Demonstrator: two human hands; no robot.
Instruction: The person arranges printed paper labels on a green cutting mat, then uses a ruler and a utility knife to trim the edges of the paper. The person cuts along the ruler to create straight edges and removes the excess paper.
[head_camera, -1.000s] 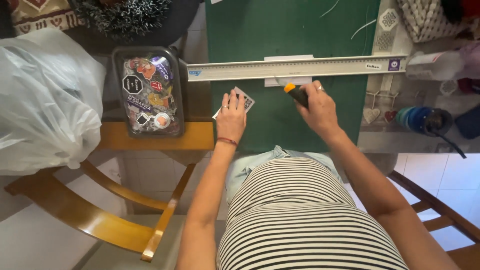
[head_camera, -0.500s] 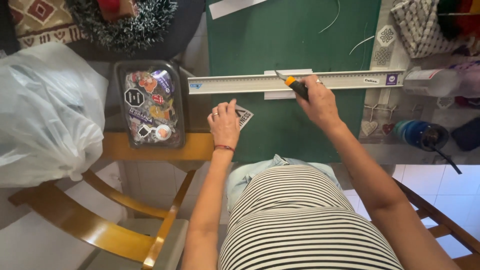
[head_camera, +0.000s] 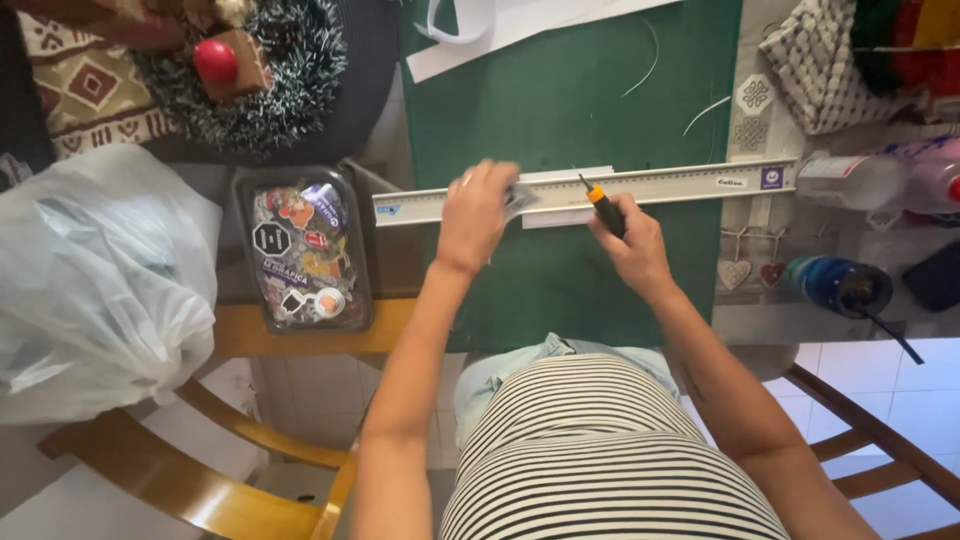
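Observation:
A long metal ruler (head_camera: 680, 184) lies across a green cutting mat (head_camera: 560, 110), over a small white piece of paper (head_camera: 556, 215). My left hand (head_camera: 476, 215) presses down on the ruler's left part, with a small patterned card (head_camera: 521, 197) under its fingers. My right hand (head_camera: 630, 245) grips a craft knife with an orange and black handle (head_camera: 604, 208). The blade tip points up against the ruler's near edge.
A dark tray of stickers (head_camera: 302, 250) sits left of the mat. A white plastic bag (head_camera: 95, 280) rests on a wooden chair (head_camera: 190, 480). A tinsel wreath (head_camera: 250, 70) lies at the back left. Bottles (head_camera: 880, 180) and patterned cloth (head_camera: 830, 60) crowd the right.
My left hand has moved up from the mat's near edge onto the ruler, bringing the small card along. My right hand with the knife stays at the ruler's edge.

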